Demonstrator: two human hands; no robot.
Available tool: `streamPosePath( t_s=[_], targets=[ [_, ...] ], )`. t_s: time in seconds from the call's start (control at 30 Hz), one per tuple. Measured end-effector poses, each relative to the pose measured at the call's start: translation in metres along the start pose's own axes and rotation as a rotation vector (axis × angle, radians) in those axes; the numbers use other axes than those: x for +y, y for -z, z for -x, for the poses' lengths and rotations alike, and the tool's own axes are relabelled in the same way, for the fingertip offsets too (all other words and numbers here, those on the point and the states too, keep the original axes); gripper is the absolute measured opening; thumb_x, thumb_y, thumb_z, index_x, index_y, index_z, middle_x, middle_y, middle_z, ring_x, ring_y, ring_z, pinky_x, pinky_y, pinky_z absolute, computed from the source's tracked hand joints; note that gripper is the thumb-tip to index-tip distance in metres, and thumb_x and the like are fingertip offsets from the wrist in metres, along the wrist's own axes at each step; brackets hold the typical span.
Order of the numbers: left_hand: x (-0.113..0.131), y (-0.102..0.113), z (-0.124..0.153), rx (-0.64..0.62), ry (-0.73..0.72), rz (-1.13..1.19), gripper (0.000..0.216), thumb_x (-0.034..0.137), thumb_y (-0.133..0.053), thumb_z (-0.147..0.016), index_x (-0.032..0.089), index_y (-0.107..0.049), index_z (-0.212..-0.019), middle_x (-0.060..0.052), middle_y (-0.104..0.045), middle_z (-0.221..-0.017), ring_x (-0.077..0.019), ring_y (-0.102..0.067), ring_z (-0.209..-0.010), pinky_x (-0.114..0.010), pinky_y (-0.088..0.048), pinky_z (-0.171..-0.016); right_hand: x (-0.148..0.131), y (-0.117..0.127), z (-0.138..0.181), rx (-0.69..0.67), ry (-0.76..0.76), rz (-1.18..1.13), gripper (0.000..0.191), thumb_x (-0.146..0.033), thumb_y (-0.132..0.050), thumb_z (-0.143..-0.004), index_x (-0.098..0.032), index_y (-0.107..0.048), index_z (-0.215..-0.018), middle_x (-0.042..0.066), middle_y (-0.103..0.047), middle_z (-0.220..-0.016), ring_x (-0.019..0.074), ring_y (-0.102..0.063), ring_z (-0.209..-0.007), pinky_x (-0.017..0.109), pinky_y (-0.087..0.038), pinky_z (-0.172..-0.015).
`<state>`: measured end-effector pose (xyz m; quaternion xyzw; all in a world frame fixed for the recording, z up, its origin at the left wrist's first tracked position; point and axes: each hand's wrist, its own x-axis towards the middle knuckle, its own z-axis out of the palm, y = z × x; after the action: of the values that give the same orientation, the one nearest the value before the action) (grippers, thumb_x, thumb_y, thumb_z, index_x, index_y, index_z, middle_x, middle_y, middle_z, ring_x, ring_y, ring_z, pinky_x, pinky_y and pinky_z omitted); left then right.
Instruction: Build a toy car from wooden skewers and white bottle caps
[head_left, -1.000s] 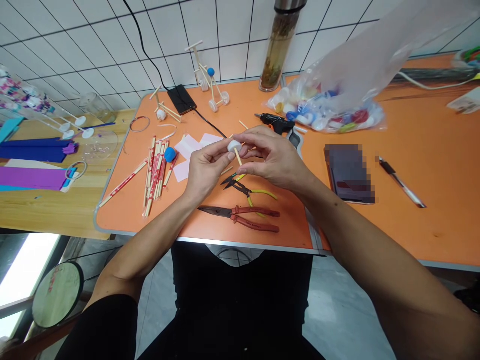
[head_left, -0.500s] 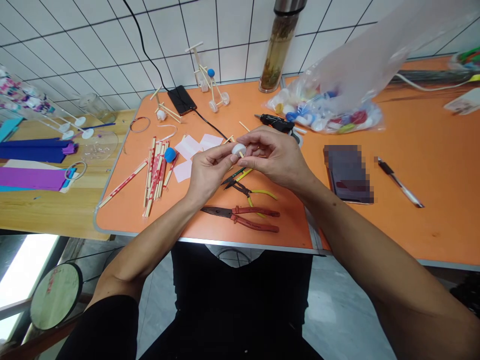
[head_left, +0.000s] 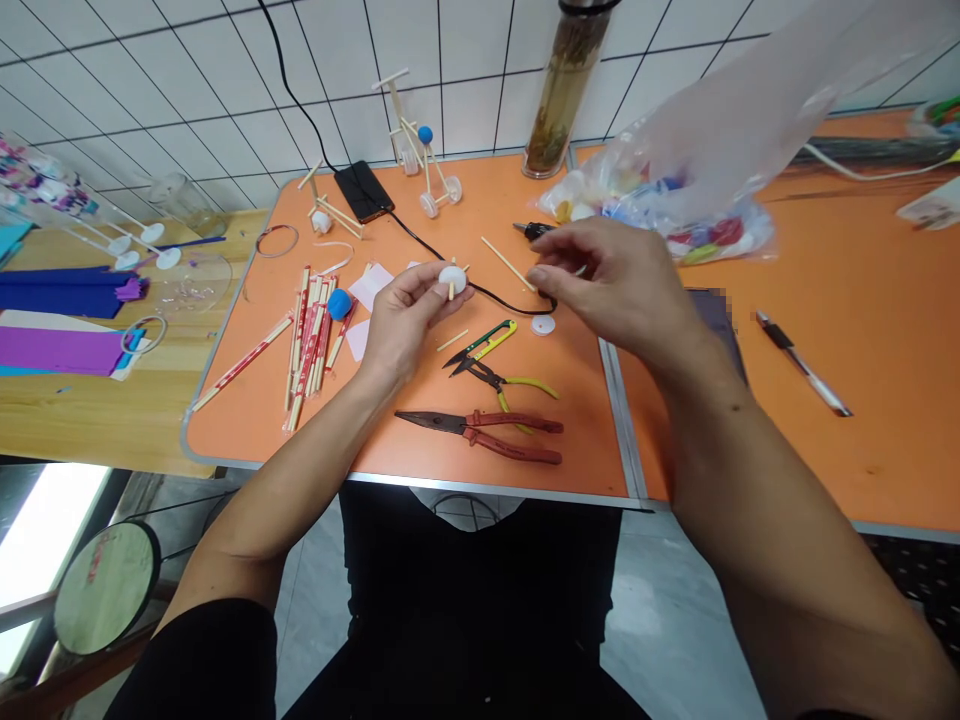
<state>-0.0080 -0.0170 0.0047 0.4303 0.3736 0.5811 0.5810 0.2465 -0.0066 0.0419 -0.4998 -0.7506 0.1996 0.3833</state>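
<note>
My left hand [head_left: 405, 318] is closed, pinching a white round piece [head_left: 451, 280] with short thin wooden sticks poking out of it. Apart from it on the right, my right hand [head_left: 600, 280] has its thumb and forefinger parted, with no object visible between them. Its fingertips are close to a glue gun [head_left: 534, 231], mostly hidden behind the hand, and to the end of a loose thin stick [head_left: 504, 260]. Below the right fingers lies a small white disc [head_left: 543, 325]. Green-and-yellow snips [head_left: 484, 346], yellow-handled pliers [head_left: 491, 378] and red-handled pliers [head_left: 480, 425] lie nearer me.
Wrapped chopsticks [head_left: 311, 345] and a blue ball [head_left: 340, 304] lie at left. Behind stand a stick model [head_left: 420, 150], a power bank [head_left: 364, 190] and a tea bottle [head_left: 562, 100]. A plastic bag [head_left: 697, 190] of colourful caps, a phone [head_left: 720, 310] and a pen [head_left: 802, 365] are rightward.
My right hand has let go of the white piece and moved right toward the glue gun. My left hand has shifted slightly left with the piece. The white disc and snips are now uncovered.
</note>
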Motion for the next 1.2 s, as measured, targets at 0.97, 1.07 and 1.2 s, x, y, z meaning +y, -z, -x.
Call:
streamPosePath(
  t_s=[0.97, 1.07, 1.2],
  targets=[
    [0.013, -0.003, -0.004, 0.078, 0.224, 0.02, 0.031, 0.016, -0.08, -0.077, 0.021, -0.071, -0.106, -0.007, -0.088, -0.104, -0.0216, -0.087, -0.103, -0.033, -0.067, -0.093, -0.01, -0.004, 0.01, -0.455, -0.077, 0.708, 0.026, -0.024, -0.059, -0.102, -0.026, -0.085, -0.107, 0.011, -0.085, -0.111, 0.0306, -0.074, -0.095, 0.036, -0.031, -0.067],
    [0.013, -0.003, -0.003, 0.081, 0.239, 0.022, 0.03, 0.017, -0.081, -0.079, 0.021, -0.071, -0.106, -0.006, -0.088, -0.103, -0.0215, -0.087, -0.102, -0.033, -0.067, -0.093, -0.008, -0.006, 0.011, -0.446, -0.067, 0.673, 0.029, -0.029, -0.059, -0.106, -0.027, -0.087, -0.112, 0.012, -0.085, -0.12, 0.033, -0.075, -0.104, 0.037, -0.035, -0.07],
    [0.013, -0.003, -0.003, 0.083, 0.248, 0.024, 0.031, 0.017, -0.083, -0.077, 0.021, -0.071, -0.106, -0.006, -0.088, -0.103, -0.0197, -0.086, -0.097, -0.031, -0.066, -0.09, -0.008, -0.011, 0.011, -0.417, -0.077, 0.712, 0.031, -0.031, -0.059, -0.108, -0.024, -0.088, -0.117, 0.015, -0.084, -0.122, 0.0348, -0.075, -0.106, 0.038, -0.037, -0.072]
  ],
)
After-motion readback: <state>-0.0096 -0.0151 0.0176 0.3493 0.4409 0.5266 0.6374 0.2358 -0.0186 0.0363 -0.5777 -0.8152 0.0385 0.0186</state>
